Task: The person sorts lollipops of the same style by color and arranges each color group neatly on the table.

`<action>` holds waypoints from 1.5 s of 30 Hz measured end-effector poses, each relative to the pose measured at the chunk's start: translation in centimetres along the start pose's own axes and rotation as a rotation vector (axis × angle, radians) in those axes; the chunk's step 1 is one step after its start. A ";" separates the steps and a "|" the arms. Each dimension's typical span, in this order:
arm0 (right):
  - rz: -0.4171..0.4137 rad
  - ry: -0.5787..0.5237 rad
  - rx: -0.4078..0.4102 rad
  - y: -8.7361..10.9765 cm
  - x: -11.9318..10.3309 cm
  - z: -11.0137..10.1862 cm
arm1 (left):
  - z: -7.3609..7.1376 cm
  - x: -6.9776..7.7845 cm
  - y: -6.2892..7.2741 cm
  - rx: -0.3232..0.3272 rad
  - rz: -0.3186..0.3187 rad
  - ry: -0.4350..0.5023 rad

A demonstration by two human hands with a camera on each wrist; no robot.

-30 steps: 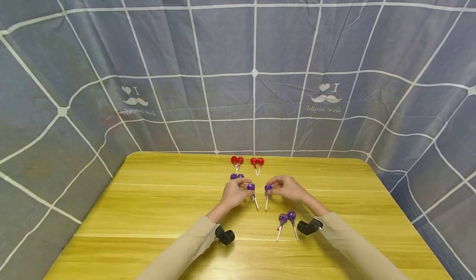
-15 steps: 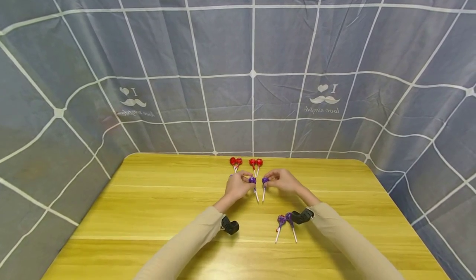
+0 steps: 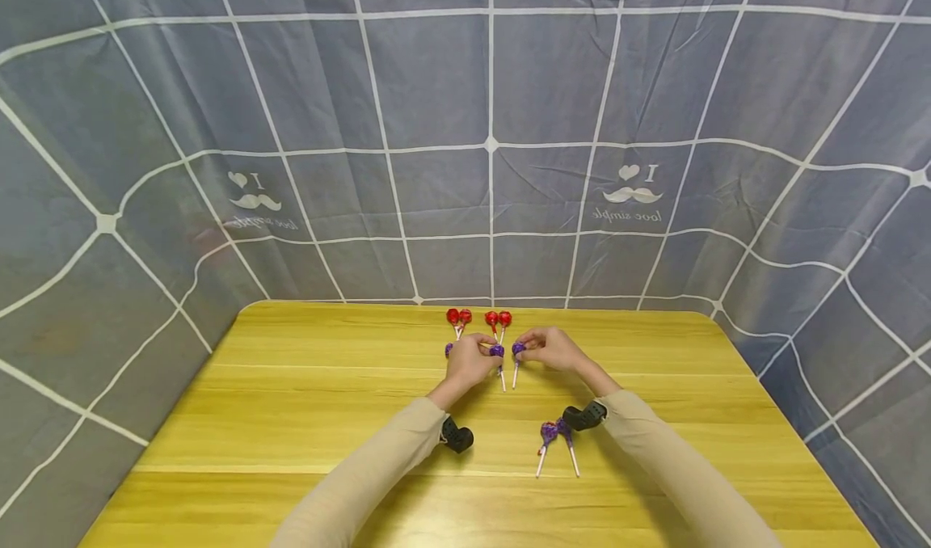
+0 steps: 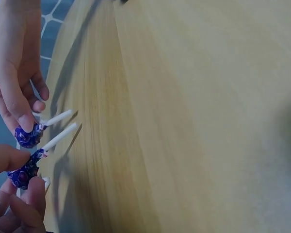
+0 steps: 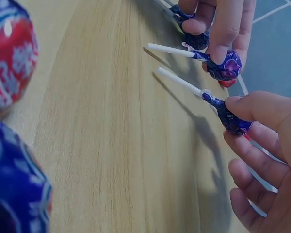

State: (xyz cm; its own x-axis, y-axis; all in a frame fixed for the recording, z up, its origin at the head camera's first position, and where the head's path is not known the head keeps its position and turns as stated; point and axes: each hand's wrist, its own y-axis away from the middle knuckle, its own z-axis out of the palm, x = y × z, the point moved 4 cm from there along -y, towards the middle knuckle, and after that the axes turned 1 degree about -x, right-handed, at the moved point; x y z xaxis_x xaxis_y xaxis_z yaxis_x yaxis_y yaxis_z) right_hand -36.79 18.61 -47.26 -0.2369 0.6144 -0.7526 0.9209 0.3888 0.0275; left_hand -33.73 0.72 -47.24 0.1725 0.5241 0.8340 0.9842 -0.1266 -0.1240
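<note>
In the head view my left hand (image 3: 469,362) pinches a purple-wrapped lollipop (image 3: 497,351) by its head between thumb and fingers. A second purple lollipop (image 3: 519,348) is pinched the same way by my right hand (image 3: 556,348), a small gap to the right. Both white sticks point toward me, low over the table; the right wrist view shows their shadows beneath. Another purple lollipop (image 3: 448,351) peeks out behind the left hand, mostly covered. Just beyond the hands lie a left pair of red lollipops (image 3: 453,316) and a right pair of red lollipops (image 3: 505,318).
Two more purple lollipops (image 3: 549,432) lie side by side below the right wrist, one partly covered by the black wrist camera (image 3: 584,416). The yellow wood table (image 3: 327,411) ends at a grey checked curtain (image 3: 436,192) behind.
Both hands have carried their purple lollipops slightly farther from me, toward the red ones. The two held lollipops are closer together than a second ago. The red lollipops stay put.
</note>
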 end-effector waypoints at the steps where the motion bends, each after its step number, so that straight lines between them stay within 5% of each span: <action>1: -0.003 -0.001 -0.003 -0.1 0.1 0.0 | 0.1 0.0 -0.1 -0.003 -0.004 -0.011; 11: -0.018 0.019 -0.008 -0.6 0.7 0.7 | 0.8 0.3 -0.7 -0.050 -0.059 -0.160; 23: -0.021 0.016 0.000 -0.5 0.7 1.2 | 1.0 0.6 -0.9 -0.031 0.053 -0.324; 45: -0.018 0.010 0.011 -0.4 -0.3 1.9 | 0.2 0.3 -0.8 -0.043 0.045 -0.352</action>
State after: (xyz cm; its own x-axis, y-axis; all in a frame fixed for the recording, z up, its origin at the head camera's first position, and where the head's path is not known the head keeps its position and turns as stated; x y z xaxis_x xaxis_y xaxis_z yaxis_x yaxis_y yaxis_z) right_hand -36.51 16.95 -48.35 -0.2559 0.6142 -0.7465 0.9201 0.3917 0.0068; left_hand -34.50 1.14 -46.97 0.2266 0.7742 0.5910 0.9739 -0.1875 -0.1278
